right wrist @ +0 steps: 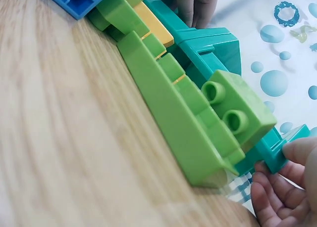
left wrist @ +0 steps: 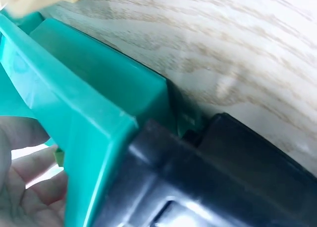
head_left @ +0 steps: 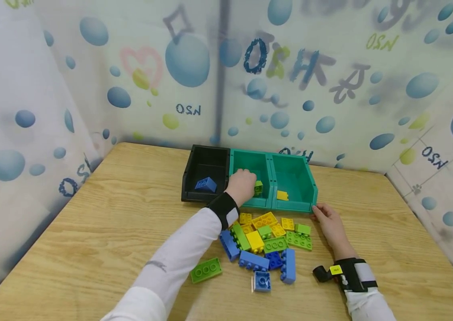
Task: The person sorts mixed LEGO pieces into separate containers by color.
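Note:
My left hand (head_left: pixel 243 183) reaches into the middle teal bin (head_left: pixel 252 203). Its thumb and fingers stand apart in the left wrist view, close to a small green brick (left wrist: pixel 59 157); the bin wall partly hides the fingertips. Right beside that hand in the head view is the green brick (head_left: pixel 258 187). My right hand (head_left: pixel 329 223) pinches the front right corner of the right-hand teal bin (head_left: pixel 295 205), thumb on top and fingers curled beneath. A yellow brick (head_left: pixel 282 195) lies in that bin. The black bin (head_left: pixel 200 196) at left holds a blue brick (head_left: pixel 205 184).
In front of the bins lies a pile of yellow, green and blue bricks (head_left: pixel 255 241). A longer green brick (head_left: pixel 206 270) lies apart at the left, and a small blue brick (head_left: pixel 262 281) sits at the near side. A patterned curtain (head_left: pixel 150 125) hangs behind the wooden table (head_left: pixel 90 223).

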Demonstrator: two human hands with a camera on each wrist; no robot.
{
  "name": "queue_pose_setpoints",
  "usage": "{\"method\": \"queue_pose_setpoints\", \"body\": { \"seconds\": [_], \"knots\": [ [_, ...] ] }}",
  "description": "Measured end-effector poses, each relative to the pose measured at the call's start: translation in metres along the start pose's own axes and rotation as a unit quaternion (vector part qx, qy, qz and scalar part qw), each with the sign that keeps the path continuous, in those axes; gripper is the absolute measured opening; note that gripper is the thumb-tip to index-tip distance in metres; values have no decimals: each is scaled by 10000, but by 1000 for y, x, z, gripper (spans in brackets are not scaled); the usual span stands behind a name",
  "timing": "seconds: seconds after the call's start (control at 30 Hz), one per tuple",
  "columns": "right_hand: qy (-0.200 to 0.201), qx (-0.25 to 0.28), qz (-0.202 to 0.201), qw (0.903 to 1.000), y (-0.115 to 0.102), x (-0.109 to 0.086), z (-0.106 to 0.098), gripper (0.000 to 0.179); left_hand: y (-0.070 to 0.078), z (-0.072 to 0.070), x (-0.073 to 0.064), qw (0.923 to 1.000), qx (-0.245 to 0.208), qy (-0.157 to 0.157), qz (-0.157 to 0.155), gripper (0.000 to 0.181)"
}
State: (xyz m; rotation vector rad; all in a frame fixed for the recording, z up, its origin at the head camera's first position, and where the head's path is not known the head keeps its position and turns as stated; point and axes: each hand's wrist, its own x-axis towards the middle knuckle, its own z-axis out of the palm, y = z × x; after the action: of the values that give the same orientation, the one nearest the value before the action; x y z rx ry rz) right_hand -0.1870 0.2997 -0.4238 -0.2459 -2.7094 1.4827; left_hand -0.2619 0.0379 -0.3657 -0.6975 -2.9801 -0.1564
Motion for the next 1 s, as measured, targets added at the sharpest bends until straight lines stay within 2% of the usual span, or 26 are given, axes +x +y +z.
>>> {"method": "queue_pose_setpoints", "body": {
  "seconds": [0.17,0.47,0.6,0.73,1.0],
  "knots": [
    [50,-59,14,10000,0,-1,0,43,1,-2,-1,9999,-83,-96,19,18],
    [45,-22,-9,10000,0,-1,1,45,-2,-18,-5,9949,-980,-144,175,28],
    [59,29,-14,10000,1,0,1,44,-3,-30,-11,9888,-1455,-159,283,34],
    [91,58,-30,9999,2,1,1,44,-5,-40,-21,9796,-1977,-71,352,35],
    [106,-27,0,9999,2,0,1,44,-13,-49,-42,9704,-2352,100,540,36]
  ]
}}
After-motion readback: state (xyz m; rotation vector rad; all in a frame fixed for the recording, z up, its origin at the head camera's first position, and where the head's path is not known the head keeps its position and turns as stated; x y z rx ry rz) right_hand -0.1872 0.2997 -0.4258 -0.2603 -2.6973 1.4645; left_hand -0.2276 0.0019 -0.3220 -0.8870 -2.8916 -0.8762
